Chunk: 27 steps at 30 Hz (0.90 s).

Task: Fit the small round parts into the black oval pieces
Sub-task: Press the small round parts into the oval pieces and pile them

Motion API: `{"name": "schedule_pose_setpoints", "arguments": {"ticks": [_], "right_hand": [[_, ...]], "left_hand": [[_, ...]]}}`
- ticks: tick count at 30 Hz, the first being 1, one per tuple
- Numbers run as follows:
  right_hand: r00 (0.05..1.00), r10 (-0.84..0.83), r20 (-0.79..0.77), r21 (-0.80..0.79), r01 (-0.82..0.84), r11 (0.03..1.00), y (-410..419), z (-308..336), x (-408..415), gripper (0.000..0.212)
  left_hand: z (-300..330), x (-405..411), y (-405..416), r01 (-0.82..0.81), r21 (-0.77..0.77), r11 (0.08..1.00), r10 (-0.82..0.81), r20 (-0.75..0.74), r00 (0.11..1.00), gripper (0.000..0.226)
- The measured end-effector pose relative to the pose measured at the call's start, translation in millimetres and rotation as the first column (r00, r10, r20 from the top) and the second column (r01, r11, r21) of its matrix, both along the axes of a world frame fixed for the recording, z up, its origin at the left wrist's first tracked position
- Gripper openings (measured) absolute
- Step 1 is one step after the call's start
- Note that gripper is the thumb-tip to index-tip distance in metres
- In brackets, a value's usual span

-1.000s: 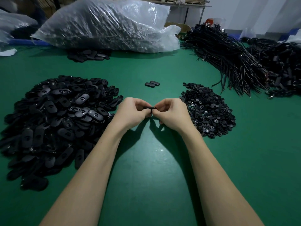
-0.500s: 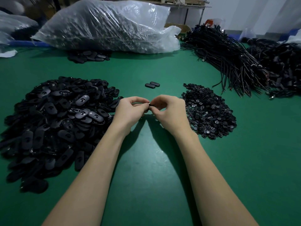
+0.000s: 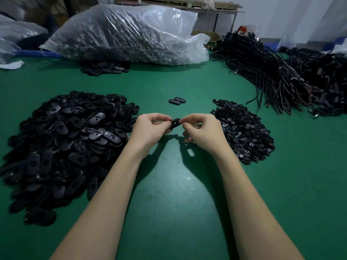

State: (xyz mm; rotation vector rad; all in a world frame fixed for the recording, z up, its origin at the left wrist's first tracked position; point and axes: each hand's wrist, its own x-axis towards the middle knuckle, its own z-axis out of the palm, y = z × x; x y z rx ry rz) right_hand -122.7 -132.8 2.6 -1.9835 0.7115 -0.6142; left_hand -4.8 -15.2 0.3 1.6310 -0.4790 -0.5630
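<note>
Above the middle of the green table, my left hand (image 3: pixel 150 128) and my right hand (image 3: pixel 201 129) meet on one black oval piece (image 3: pixel 175 123). Both pinch it between thumb and fingers, my left hand from its left end, my right hand from its right end. Whether a small round part sits in it is hidden by my fingers. A large heap of black oval pieces (image 3: pixel 63 145) lies to the left. A smaller heap of small round parts (image 3: pixel 242 130) lies to the right. Two oval pieces (image 3: pixel 177 100) lie side by side further back.
A big clear plastic bag (image 3: pixel 127 34) full of dark parts lies at the back, with a few oval pieces (image 3: pixel 105 68) in front of it. Bundles of black cables (image 3: pixel 262 72) fill the back right. Green table (image 3: pixel 172 203) surface shows between my forearms.
Both hands have lifted slightly and drawn a little apart. The oval piece, earlier almost hidden between my fingertips, now shows tilted between them.
</note>
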Motion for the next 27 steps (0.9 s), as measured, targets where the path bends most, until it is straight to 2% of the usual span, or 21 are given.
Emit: {"name": "schedule_pose_setpoints", "arguments": {"ticks": [7, 13, 23, 27], "right_hand": [[0.994, 0.0, 0.11, 0.222, -0.024, 0.975, -0.6, 4.3, -2.7, 0.005], [0.993, 0.01, 0.117, 0.277, -0.042, 0.96, 1.2, 5.7, -4.0, 0.013], [0.997, -0.018, 0.077, 0.298, -0.006, 0.955, -0.2, 9.0, -3.9, 0.004], [0.995, -0.051, 0.086, 0.294, 0.024, 0.956, -2.8, 9.3, -3.3, 0.009]], "left_hand": [[0.0, -2.6, -1.2, 0.011, -0.026, 1.0, -0.012, -0.037, 0.999, 0.017], [1.1, -5.7, -2.9, 0.03, -0.059, 0.998, -0.035, -0.085, 0.996, 0.012], [1.6, -5.4, -1.6, 0.042, -0.071, 0.997, -0.048, -0.094, 0.994, 0.011], [1.7, -5.6, -1.7, 0.043, -0.056, 0.997, -0.048, -0.087, 0.995, 0.015]]}}
